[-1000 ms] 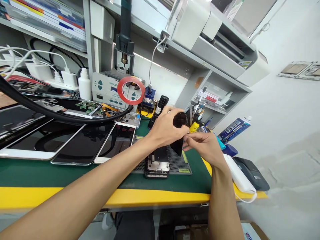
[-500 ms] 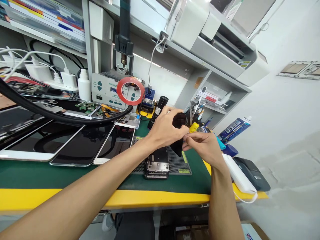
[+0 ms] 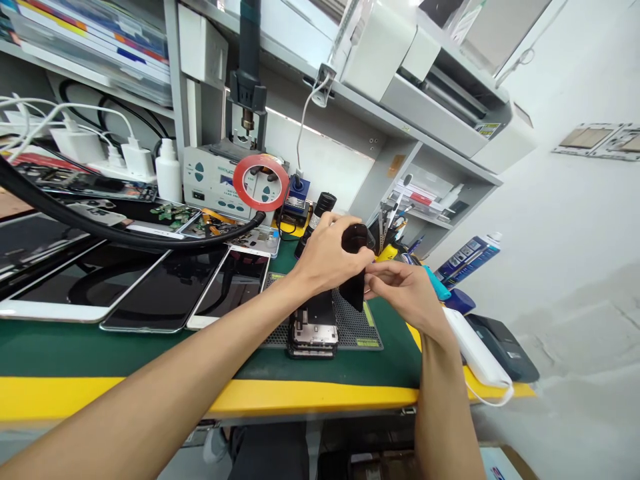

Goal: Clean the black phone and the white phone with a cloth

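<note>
Both hands are up close together over the bench: left hand [image 3: 333, 257] is clamped on a thin black panel [image 3: 354, 293], thumb on the near face, fingers curled around the far edge. Right hand [image 3: 400, 287] has its fingertips bunched right by the panel's right-hand edge, but I honestly can't tell if they're pinching anything.

Biggest stuff first: grey shelving [image 3: 400, 123] runs across the back with a chunky white machine [image 3: 425, 107] on top. Below that it's a green bench top [image 3: 220, 357] with a yellow border. A grey control box [image 3: 210, 180] sits at the back, and a white-framed tablet [image 3: 75, 280] lies flat on the left side. Under the hands there's a dark mesh mat [image 3: 373, 333], with a stack of phone parts [image 3: 314, 333] on it, long axis running away from the person, silvery end nearest.

Now the panel: it's held above the mat, just beyond the stack, stood up on its short end, so the long axis goes roughly top to bottom. One lower corner points down at the mat. Can't tell which end is its top.
</note>
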The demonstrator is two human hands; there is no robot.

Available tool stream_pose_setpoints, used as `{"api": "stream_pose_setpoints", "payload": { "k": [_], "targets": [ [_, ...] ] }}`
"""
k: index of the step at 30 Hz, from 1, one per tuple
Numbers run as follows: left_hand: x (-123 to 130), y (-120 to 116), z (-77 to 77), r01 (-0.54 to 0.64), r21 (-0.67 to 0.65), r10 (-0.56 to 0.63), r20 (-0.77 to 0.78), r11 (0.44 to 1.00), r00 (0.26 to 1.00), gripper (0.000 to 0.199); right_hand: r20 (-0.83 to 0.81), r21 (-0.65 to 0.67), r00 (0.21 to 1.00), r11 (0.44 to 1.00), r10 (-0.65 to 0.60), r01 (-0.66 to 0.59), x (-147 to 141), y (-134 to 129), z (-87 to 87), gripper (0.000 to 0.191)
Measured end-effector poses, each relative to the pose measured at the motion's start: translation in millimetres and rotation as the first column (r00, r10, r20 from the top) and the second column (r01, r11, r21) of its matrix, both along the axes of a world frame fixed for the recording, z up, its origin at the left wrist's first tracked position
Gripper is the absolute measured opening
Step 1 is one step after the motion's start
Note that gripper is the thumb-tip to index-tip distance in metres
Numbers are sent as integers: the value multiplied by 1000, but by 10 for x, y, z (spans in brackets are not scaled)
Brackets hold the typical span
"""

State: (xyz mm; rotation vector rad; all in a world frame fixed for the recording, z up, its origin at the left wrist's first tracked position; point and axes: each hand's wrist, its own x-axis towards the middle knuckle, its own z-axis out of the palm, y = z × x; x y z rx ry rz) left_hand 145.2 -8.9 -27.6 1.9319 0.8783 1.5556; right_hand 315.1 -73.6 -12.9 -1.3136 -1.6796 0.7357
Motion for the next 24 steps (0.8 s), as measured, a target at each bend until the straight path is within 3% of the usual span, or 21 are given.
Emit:
{"api": "stream_pose_setpoints", "payload": {
  "k": [24],
  "targets": [
    [-16, 26, 7, -66, -7, 66, 11, 998, 998, 41, -5, -43, 995, 994, 99, -99, 69, 36, -20, 22]
  ]
}}
